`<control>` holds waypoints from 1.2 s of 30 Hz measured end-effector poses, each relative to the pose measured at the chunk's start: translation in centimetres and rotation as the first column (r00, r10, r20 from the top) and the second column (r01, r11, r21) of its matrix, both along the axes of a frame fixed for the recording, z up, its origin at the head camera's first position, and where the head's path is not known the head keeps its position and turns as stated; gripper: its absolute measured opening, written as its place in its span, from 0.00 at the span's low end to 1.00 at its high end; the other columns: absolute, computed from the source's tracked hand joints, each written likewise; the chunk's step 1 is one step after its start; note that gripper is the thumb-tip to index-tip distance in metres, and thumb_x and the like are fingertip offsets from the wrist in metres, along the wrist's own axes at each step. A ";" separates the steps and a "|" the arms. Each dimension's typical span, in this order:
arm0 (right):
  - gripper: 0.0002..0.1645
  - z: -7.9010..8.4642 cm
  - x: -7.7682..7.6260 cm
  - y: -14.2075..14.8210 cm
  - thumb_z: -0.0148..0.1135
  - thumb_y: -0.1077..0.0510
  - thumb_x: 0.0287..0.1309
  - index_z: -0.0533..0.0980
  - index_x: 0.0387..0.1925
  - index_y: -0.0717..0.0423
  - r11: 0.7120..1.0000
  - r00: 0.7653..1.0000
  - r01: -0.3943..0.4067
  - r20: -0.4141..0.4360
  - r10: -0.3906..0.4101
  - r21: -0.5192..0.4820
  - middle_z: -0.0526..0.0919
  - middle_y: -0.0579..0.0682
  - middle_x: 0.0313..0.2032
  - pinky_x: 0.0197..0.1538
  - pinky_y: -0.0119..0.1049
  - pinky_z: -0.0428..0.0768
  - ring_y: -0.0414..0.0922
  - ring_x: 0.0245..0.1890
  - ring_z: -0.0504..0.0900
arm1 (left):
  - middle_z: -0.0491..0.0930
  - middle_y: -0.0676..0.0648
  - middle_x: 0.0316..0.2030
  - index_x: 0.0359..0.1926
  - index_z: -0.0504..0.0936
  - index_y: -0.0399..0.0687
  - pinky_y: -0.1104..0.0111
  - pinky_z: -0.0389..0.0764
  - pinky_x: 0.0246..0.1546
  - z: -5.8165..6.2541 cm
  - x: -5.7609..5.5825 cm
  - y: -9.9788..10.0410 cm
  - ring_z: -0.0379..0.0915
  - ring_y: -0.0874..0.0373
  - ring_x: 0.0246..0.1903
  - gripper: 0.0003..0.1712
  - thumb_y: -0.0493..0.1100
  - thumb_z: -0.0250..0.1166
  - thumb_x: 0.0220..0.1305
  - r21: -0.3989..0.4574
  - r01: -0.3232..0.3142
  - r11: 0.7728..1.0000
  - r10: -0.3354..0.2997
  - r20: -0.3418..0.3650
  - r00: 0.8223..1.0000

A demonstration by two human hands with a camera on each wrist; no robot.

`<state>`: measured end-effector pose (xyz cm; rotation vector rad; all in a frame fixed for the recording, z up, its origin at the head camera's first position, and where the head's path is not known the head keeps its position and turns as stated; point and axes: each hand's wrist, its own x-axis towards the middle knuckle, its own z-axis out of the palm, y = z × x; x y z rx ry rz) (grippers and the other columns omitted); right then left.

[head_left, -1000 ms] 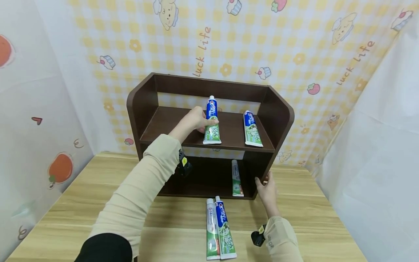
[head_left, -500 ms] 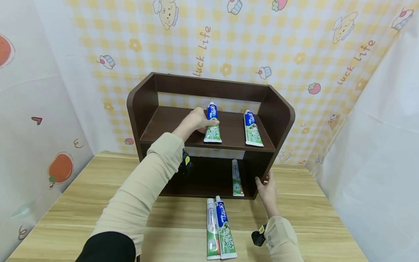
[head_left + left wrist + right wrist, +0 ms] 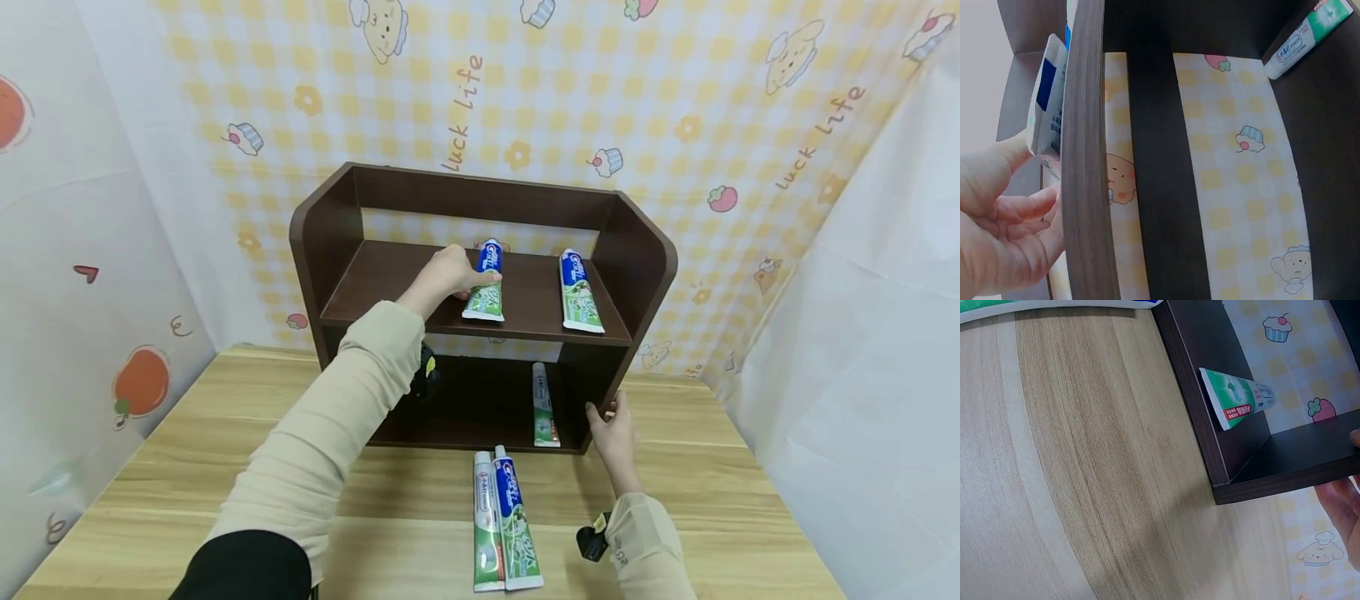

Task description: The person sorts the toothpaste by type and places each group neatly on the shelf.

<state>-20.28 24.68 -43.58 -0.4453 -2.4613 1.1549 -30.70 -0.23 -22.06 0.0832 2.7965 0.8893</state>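
Note:
My left hand (image 3: 448,273) holds a blue and green toothpaste tube (image 3: 485,303) by its side, thumb across the front, over the upper board of a dark brown two-tier shelf (image 3: 480,190). In the left wrist view the tube (image 3: 1047,100) is close to the board's front edge; whether it touches the board I cannot tell. A matching toothpaste tube (image 3: 579,292) lies on the same board to the right. My right hand (image 3: 615,442) grips the shelf's right side panel low down, thumb inside and fingers outside, as the right wrist view partly shows.
On the lower level, at the right, lies a white and green toothpaste tube (image 3: 544,406). Before the shelf, a white and green tube (image 3: 487,525) and a blue and green tube (image 3: 517,521) lie side by side on the wooden table (image 3: 720,500). A patterned cloth (image 3: 517,100) hangs behind.
The toothpaste tube in my left hand has tipped back, its cap end dropping toward the upper board and its bottom end rising slightly. My right hand stays on the side panel.

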 end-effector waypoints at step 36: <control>0.13 0.2 0.1 0.1 0.55 0.56 0.57 0.64 0.39 0.59 1.000 1.000 0.001 0.024 -0.001 0.005 0.78 0.64 0.44 0.43 0.50 0.71 0.59 0.43 0.81 | 0.74 0.43 0.46 0.47 0.72 0.40 0.62 0.74 0.48 -1.4 5.4 -2.9 0.70 0.51 0.46 0.17 0.47 0.58 0.62 0.277 0.131 0.952 -0.047 -0.289 0.956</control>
